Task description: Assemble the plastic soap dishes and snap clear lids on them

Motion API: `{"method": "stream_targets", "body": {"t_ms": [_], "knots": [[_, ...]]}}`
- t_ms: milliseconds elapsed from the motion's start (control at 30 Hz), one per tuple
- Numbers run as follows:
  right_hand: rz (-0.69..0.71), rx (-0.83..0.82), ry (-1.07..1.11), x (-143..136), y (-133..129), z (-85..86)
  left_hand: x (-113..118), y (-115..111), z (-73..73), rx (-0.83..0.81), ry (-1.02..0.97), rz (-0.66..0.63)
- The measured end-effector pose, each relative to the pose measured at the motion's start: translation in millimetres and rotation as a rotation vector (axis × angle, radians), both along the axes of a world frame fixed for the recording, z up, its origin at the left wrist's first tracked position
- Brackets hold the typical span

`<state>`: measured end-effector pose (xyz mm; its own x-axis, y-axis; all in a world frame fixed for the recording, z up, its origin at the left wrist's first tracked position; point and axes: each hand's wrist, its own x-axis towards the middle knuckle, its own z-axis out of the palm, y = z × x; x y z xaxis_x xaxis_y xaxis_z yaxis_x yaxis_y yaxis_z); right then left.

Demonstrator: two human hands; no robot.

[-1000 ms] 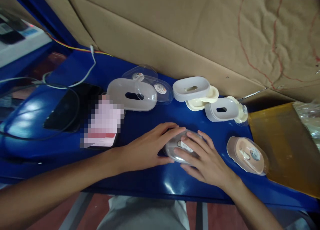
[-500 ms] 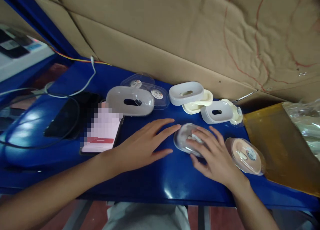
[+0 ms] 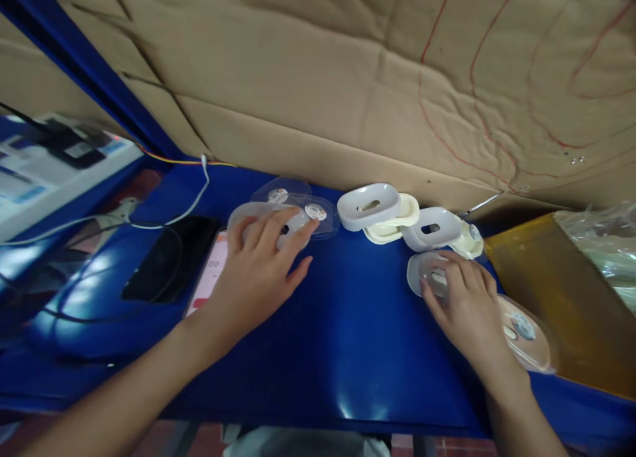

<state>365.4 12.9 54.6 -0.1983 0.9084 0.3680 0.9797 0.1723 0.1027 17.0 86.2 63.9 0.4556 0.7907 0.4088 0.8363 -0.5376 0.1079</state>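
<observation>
My left hand [image 3: 263, 258] reaches over a translucent white oval dish with a slot [image 3: 243, 212], its fingers spread and lying across it. The dish looks like a soap dish; my fingers hide much of it. On the right, my right hand [image 3: 464, 298] curls over a grey oval soap dish with a clear cover [image 3: 420, 275], thumb at the near side and fingers across the top. Beside that wrist lies a pinkish oval soap dish under a clear cover [image 3: 529, 334], partly hidden by my hand.
Clear oval covers with round stickers [image 3: 325, 226] lie behind my left hand. Two grey slotted trays [image 3: 368, 208] and cream inserts [image 3: 382, 233] stand along the back. A phone [image 3: 209, 281], a black device [image 3: 173, 261], cables and a brown box [image 3: 556, 298] flank them.
My left hand has moved left and away from me onto the translucent dish. My right hand has shifted right with the grey dish, now close to the pinkish one. The view has tilted slightly.
</observation>
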Motion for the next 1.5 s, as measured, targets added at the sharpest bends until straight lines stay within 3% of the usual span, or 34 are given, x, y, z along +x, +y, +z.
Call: {"method": "stream_targets", "body": {"t_ms": [133, 333, 433, 667, 833, 933, 1033, 1200, 1333, 1500], "knots": [[-0.043, 0.038, -0.023, -1.8, 16.4, -8.3, -18.3, 16.0, 6.3, -0.042, 0.045, 0.134], [0.031, 0.009, -0.063, -22.9, 28.3, -14.9, -28.5, 35.9, -0.3, -0.272, 0.117, 0.184], [0.163, -0.046, -0.004, -38.6, 16.5, -13.9, -24.7, 41.0, 0.7, -0.275, 0.086, 0.177], [0.620, -0.213, 0.180, -64.5, -10.9, -14.7, -2.7, 45.7, 3.0, -0.224, 0.033, 0.177], [0.819, -0.245, 0.250, -71.6, -21.2, -13.7, 11.2, 44.7, -10.5, -0.211, -0.085, 0.103], [0.840, -0.184, 0.278, -70.2, -21.3, -12.5, 15.5, 36.8, -22.5, -0.203, -0.238, 0.006], [0.819, -0.123, 0.296, -62.9, -15.6, -11.3, 19.6, 24.4, -26.9, -0.134, -0.263, -0.029], [0.693, -0.086, 0.280, -48.4, -6.0, -12.0, 28.8, 2.7, -16.3, 0.029, -0.228, -0.109], [0.620, -0.062, 0.285, -45.2, -2.6, -16.2, 33.6, -8.6, -10.8, 0.063, -0.174, -0.220], [0.620, -0.099, 0.302, -45.7, -1.2, -21.9, 30.9, -5.9, -13.6, 0.027, -0.159, -0.171]]}}
